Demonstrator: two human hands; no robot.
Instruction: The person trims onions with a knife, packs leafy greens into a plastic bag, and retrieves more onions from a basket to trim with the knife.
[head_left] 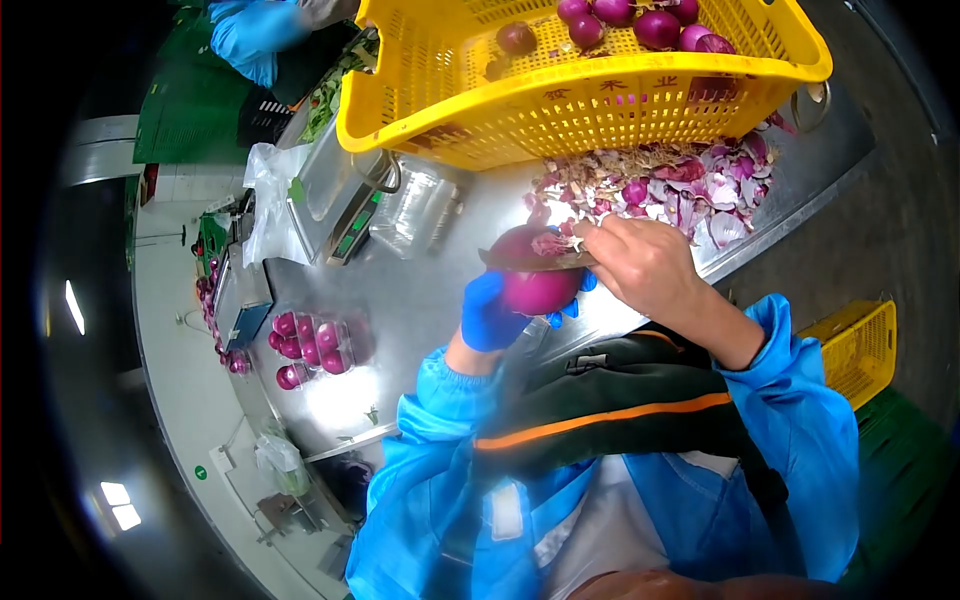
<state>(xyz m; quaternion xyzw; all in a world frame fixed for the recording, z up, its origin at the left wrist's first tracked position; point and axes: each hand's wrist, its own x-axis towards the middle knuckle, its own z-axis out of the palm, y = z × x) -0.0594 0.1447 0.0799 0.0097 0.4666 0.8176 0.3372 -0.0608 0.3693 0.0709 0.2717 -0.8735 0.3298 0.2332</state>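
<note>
2 hands are close together above the near part of the metal table (420,300), and 1 purple onion (541,293) is between them. Our left hand (494,312), in a blue glove, is closed around this onion from its left and near side, and some blue fingers appear again on its right. Our right hand (645,262), which is bare, is on the right of the onion and is clamped on a knife (522,262). The most important relation, we judge, is between blade and onion: the blade's long axis goes from right to left across the onion, with its tip to the left, beyond the gloved fingers. We cannot tell if the edge has entered the skin, nor if the right fingertips touch the pale, loose piece at the top. The onion itself looks almost round, so its own long axis is not clear to us. To the far right of it lies a heap of peelings (722,190), and behind this heap, on the far side, stands a yellow crate (590,88) with more onions (657,30).
</note>
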